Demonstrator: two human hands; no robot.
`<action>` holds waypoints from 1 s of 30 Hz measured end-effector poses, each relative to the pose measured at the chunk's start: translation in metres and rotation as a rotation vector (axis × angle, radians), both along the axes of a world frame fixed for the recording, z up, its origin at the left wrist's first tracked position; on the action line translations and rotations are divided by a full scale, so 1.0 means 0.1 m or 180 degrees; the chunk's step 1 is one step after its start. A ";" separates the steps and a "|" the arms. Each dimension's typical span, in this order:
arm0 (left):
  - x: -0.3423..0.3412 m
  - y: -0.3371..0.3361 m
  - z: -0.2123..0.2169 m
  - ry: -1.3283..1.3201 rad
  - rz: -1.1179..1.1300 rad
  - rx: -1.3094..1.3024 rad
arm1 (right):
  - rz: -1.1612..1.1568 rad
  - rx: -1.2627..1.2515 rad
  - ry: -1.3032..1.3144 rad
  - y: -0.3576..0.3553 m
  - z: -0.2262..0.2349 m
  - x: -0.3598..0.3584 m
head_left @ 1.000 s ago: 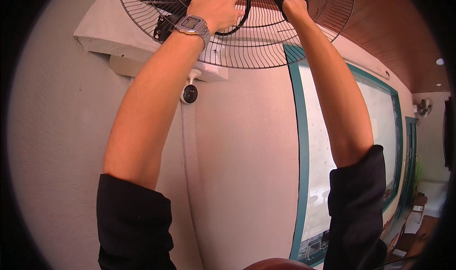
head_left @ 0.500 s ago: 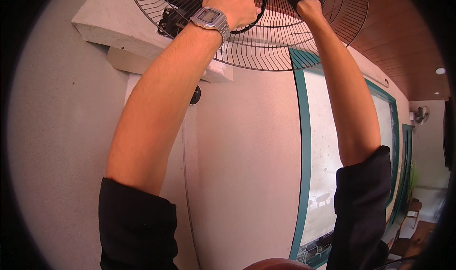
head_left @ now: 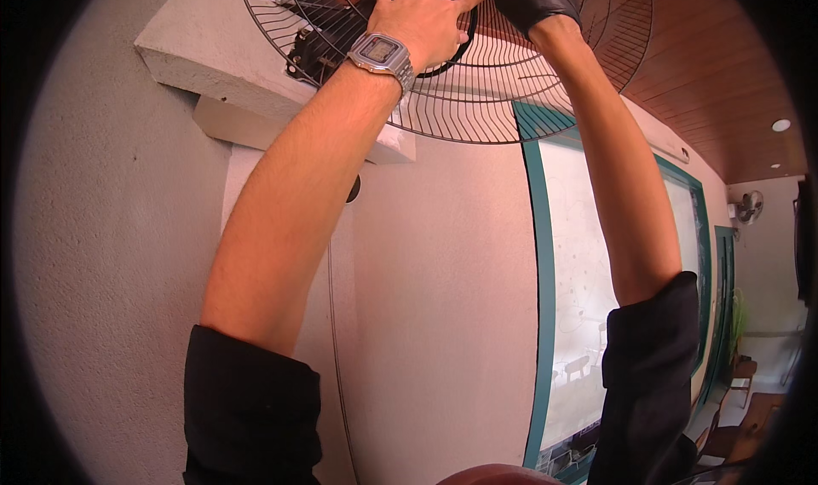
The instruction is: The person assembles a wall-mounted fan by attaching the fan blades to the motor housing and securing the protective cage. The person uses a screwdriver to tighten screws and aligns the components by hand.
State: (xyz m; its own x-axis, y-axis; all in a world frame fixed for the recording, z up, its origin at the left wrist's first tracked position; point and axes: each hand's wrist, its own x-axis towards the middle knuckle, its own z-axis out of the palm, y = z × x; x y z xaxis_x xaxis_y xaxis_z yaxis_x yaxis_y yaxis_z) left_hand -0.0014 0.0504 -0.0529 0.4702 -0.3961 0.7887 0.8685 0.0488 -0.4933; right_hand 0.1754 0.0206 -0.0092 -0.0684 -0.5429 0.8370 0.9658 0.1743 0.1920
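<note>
A large fan's black wire guard (head_left: 486, 120) fills the top of the view, raised in front of me. My left hand (head_left: 419, 26) is bare, with a silver digital watch (head_left: 380, 54) on the wrist. Its fingers spread over the middle of the guard, next to a black ring (head_left: 464, 52). In a black glove, my right hand (head_left: 535, 4) bends its fingers together at the guard, right of my left fingertips. A small pale piece shows beside the gloved fingertips, cut off by the top edge. Behind the wires sits a dark fan part (head_left: 308, 57).
A pale concrete beam (head_left: 183, 46) juts from the wall on the left. A green-framed window (head_left: 535, 314) stands to the right, beneath a brown slatted ceiling (head_left: 707, 59). Another wall fan (head_left: 750, 206) and wooden furniture (head_left: 754, 430) appear far right.
The view has tilted slightly upward, so the guard and both hands sit lower in it. More of my left fingers and of the black glove shows. Both hands stay at the guard.
</note>
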 end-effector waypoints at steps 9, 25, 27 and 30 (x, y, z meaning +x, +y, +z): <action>0.01 0.05 0.08 0.0004 0.0130 0.0347 | -0.0590 0.0044 -0.0411 0.00 0.14 0.14; 0.03 0.04 0.11 -0.0079 0.0124 0.0041 | -0.1551 -0.0264 -0.0020 -0.15 0.06 -0.02; 0.03 0.04 0.10 -0.0161 0.0240 0.0001 | -0.1543 -0.0311 0.0100 -0.12 0.04 -0.08; 0.03 0.01 0.10 -0.0176 0.0194 -0.0034 | -0.1460 -0.0390 0.0246 -0.11 0.11 -0.10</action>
